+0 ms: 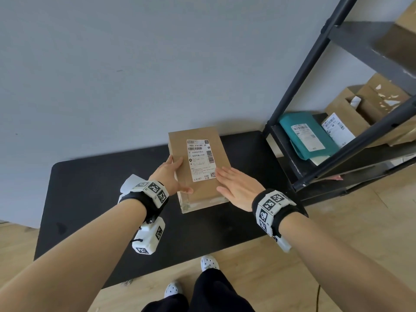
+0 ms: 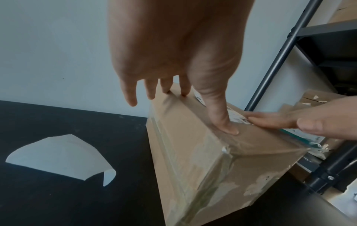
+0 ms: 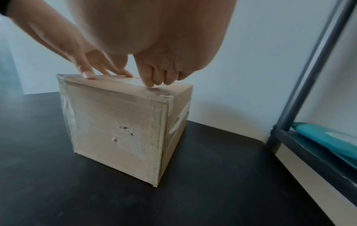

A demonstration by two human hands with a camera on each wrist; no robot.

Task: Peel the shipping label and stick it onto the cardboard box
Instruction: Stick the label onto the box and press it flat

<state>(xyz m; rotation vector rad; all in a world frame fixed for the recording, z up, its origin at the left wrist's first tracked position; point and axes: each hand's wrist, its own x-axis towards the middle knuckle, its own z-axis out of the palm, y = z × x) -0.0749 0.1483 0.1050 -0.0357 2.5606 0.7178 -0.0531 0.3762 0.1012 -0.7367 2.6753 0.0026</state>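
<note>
A brown cardboard box [image 1: 202, 192] stands on the black table [image 1: 90, 199]. A white shipping label [image 1: 201, 159] lies flat on its top face. My left hand [image 1: 171, 174] rests along the box's left edge with its fingers out straight. Its thumb [image 2: 228, 126] presses on the top of the box [image 2: 193, 160]. My right hand [image 1: 236, 185] lies flat and open, fingertips on the label's near right corner. In the right wrist view its fingertips [image 3: 152, 82] touch the top of the box [image 3: 119, 125]. The peeled white backing paper [image 2: 61, 157] lies on the table to the left.
A black metal shelf rack [image 1: 315, 122] stands right of the table. It holds a teal parcel [image 1: 308, 134] and several cardboard boxes [image 1: 364, 104]. A grey wall runs close behind the box. Wooden floor and my feet lie below the table's near edge.
</note>
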